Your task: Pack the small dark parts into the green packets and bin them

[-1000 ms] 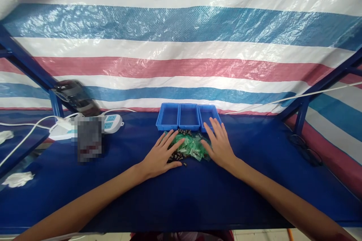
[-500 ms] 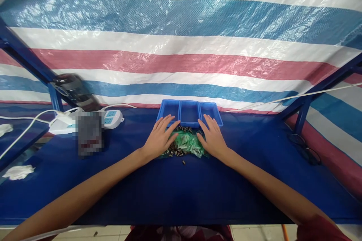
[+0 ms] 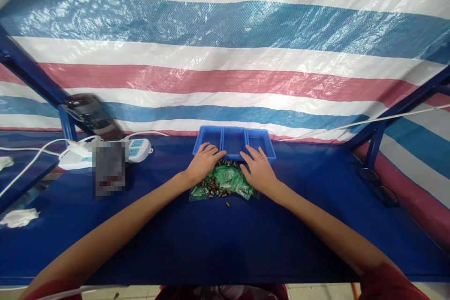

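Since half a second ago the fingers of the left hand (image 3: 205, 163) have curled and drawn together, those of the right hand (image 3: 260, 169) have bent too, and more of the pile shows beside the left wrist. Both hands are palm down, loosely open, with nothing visibly gripped; how firmly the fingertips meet anything cannot be told.

The fingers overlap the near rims of three blue trays (image 3: 234, 139) set side by side, the left hand at the left one, the right hand at the right one, the middle one between them. Just nearer the body, between the wrists, lie green packets (image 3: 228, 176) and small dark parts (image 3: 218, 192), with one loose piece (image 3: 228, 205) apart. Light, matched pressure from both hands should keep the trays in line, and raised palms should spare the pile from being dragged.

Beyond the fingertips, a striped sheet (image 3: 225, 82) hangs close behind the trays, so there is probably little room that way. Sideways there is more: the power strip (image 3: 140, 151) lies well left of the left hand, the glasses (image 3: 381, 190) well right of the right. Toward the body, the table (image 3: 211, 243) runs to its near edge.
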Tool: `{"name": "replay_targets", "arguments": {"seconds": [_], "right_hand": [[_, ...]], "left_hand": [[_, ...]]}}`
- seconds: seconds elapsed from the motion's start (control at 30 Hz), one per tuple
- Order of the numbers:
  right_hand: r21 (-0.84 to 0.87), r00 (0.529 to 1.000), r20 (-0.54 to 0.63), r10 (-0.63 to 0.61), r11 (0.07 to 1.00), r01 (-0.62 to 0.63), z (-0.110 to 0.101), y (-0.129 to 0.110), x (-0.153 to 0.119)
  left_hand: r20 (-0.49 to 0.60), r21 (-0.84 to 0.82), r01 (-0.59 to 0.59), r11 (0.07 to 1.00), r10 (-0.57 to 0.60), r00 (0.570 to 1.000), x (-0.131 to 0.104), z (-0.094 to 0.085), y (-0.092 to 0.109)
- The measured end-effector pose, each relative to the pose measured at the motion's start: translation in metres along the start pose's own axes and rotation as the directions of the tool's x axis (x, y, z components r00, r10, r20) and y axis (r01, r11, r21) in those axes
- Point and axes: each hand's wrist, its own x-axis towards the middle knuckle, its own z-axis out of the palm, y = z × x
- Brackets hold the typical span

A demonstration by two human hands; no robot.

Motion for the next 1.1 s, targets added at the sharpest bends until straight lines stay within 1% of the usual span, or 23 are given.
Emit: {"name": "replay_targets", "arguments": {"seconds": [0.1,0.17,0.2,0.23,0.27,0.3,0.33,0.37,0.4,0.43,0.47,0.5,0.57,0.67,0.73,0.8,0.87,0.93,0.97,1.03,1.1], "right_hand": [[0.04,0.998,-0.067,-0.016,0.999,0.019,-0.008,-0.009,-0.001],[0.111,0.995,-0.063,-0.08,0.99,0.086,-0.017,-0.019,-0.006],[0.152,0.989,-0.026,-0.143,0.978,0.146,-0.022,-0.025,-0.01],[0.188,0.971,0.033,-0.235,0.956,0.225,-0.027,-0.032,-0.015],[0.214,0.941,0.096,-0.325,0.93,0.299,-0.031,-0.039,-0.021],[0.23,0.9,0.16,-0.405,0.902,0.365,-0.033,-0.045,-0.027],[0.229,0.867,0.213,-0.449,0.886,0.403,-0.034,-0.051,-0.033],[0.208,0.847,0.266,-0.46,0.886,0.416,-0.034,-0.055,-0.039],[0.181,0.83,0.315,-0.461,0.887,0.424,-0.032,-0.059,-0.044],[0.159,0.821,0.347,-0.454,0.891,0.426,-0.029,-0.061,-0.048],[0.141,0.82,0.364,-0.442,0.896,0.421,-0.025,-0.062,-0.051],[0.13,0.822,0.372,-0.432,0.901,0.414,-0.021,-0.062,-0.052],[0.115,0.831,0.372,-0.413,0.909,0.4,-0.013,-0.061,-0.054],[0.115,0.844,0.361,-0.398,0.917,0.383,-0.008,-0.058,-0.056],[0.143,0.859,0.334,-0.387,0.922,0.36,-0.011,-0.056,-0.056],[0.187,0.893,0.264,-0.365,0.928,0.323,-0.019,-0.054,-0.054],[0.236,0.938,0.142,-0.315,0.931,0.277,-0.027,-0.049,-0.046],[0.297,0.972,0.014,-0.236,0.929,0.221,-0.033,-0.042,-0.032],[0.343,0.979,-0.022,-0.202,0.918,0.197,-0.033,-0.038,-0.024],[0.444,0.994,-0.046,-0.098,0.889,0.108,-0.029,-0.03,-0.005],[0.535,0.999,-0.031,0.011,0.845,0.008,-0.019,-0.025,0.01]], "left_hand": [[0.011,0.008,0.004,1.0,-0.004,1.0,0.001,-0.003,0.001],[0.007,0.01,0.01,1.0,-0.01,1.0,0.001,-0.007,0.003],[-0.008,0.004,0.017,1.0,-0.017,1.0,0.0,-0.011,0.005],[-0.035,-0.007,0.027,1.0,-0.027,0.999,-0.003,-0.014,0.007],[-0.071,-0.026,0.036,0.999,-0.038,0.997,-0.006,-0.019,0.011],[-0.117,-0.056,0.046,0.997,-0.052,0.992,-0.012,-0.024,0.014],[-0.158,-0.096,0.042,0.995,-0.056,0.986,-0.019,-0.029,0.019],[-0.195,-0.14,0.031,0.99,-0.059,0.979,-0.028,-0.033,0.024],[-0.205,-0.183,-0.007,0.983,-0.031,0.978,-0.038,-0.037,0.029],[-0.201,-0.213,-0.066,0.975,0.022,0.979,-0.048,-0.039,0.034],[-0.171,-0.229,-0.139,0.963,0.1,0.98,-0.058,-0.04,0.039],[-0.132,-0.231,-0.194,0.953,0.167,0.977,-0.067,-0.041,0.044],[-0.085,-0.208,-0.252,0.945,0.24,0.967,-0.079,-0.039,0.051],[-0.071,-0.174,-0.27,0.947,0.261,0.963,-0.086,-0.034,0.058],[-0.069,-0.17,-0.273,0.947,0.265,0.962,-0.085,-0.031,0.06],[-0.07,-0.181,-0.285,0.941,0.277,0.958,-0.084,-0.03,0.06],[-0.078,-0.22,-0.277,0.935,0.266,0.961,-0.083,-0.031,0.06],[-0.11,-0.295,-0.233,0.927,0.209,0.972,-0.079,-0.033,0.059],[-0.139,-0.344,-0.201,0.917,0.162,0.977,-0.075,-0.035,0.058],[-0.215,-0.449,-0.146,0.881,0.052,0.975,-0.062,-0.038,0.054],[-0.265,-0.541,-0.033,0.84,-0.134,0.955,-0.044,-0.039,0.048]]}}
